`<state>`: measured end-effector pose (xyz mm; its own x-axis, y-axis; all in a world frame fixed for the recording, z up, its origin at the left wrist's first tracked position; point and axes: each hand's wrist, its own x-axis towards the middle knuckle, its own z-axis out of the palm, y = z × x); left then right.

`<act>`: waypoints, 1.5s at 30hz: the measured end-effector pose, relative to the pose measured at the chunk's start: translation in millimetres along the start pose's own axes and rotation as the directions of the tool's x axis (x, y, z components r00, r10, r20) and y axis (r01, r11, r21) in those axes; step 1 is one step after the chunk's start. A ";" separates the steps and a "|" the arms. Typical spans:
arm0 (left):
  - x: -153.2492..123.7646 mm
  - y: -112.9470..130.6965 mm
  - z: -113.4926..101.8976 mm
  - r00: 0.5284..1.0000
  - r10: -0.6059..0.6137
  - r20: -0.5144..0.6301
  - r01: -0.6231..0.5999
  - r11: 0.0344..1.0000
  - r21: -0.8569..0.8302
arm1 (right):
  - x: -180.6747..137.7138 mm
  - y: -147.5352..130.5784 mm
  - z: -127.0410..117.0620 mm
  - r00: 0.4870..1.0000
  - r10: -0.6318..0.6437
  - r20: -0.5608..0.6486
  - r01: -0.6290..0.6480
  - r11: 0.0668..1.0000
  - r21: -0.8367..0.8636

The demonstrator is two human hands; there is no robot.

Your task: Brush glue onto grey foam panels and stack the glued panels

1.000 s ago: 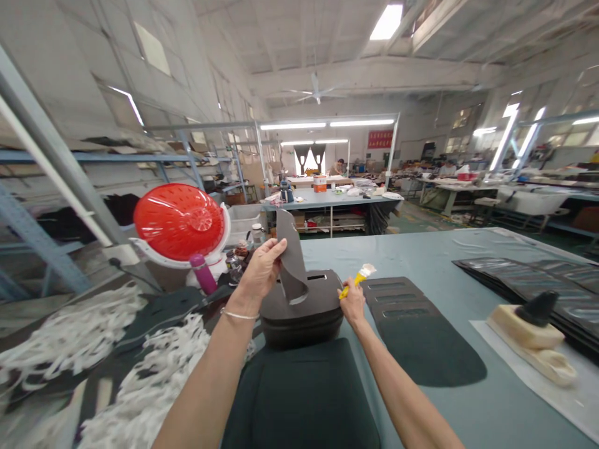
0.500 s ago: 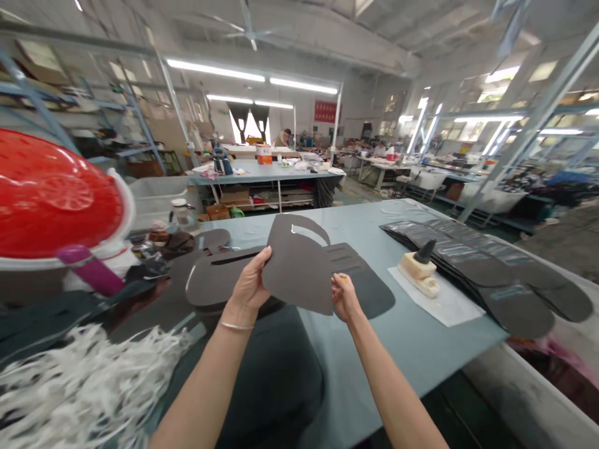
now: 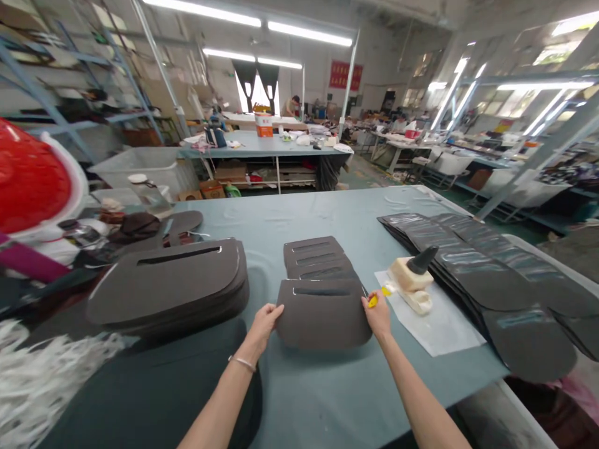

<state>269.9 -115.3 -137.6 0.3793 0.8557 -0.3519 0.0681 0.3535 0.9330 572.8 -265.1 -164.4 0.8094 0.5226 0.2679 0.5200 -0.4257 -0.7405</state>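
Note:
A dark brown panel [image 3: 322,327] with one long slot near its far edge is held level over the table. My left hand [image 3: 264,322] pinches its left edge between thumb and fingers. Closed at the right edge is my right hand [image 3: 378,317], which also keeps a small yellow-handled tool [image 3: 373,302] in its grip; the tool's kind is unclear. Just beyond lies a second brown panel [image 3: 314,248] with several slots, its near end overlapped by the held one. To the left sits a thick stack of slotted brown panels [image 3: 171,284].
A cream bottle with a black cone nozzle [image 3: 408,274] rests on a white sheet [image 3: 437,340], right. Overlapping dark panels [image 3: 496,280] line the table's right side. White strips [image 3: 42,368] are heaped at left, below a red basket [image 3: 30,178]. A person [image 3: 292,106] is far behind.
The slotted panel has been lowered and turned from a tilted pose to level, its slot now facing away from me. The left hand has shifted along its edge. The view has swung downward.

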 end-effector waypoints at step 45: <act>33.2 -67.7 75.6 0.929 0.204 -0.308 0.027 0.795 0.606 | 90.2 62.0 52.5 0.967 0.128 0.220 0.014 0.836 -0.549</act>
<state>347.6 -139.4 -206.7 0.0820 0.9836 -0.1605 0.6232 0.0751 0.7785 663.8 -205.6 -218.5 0.7892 0.6135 0.0286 0.5960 -0.7536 -0.2772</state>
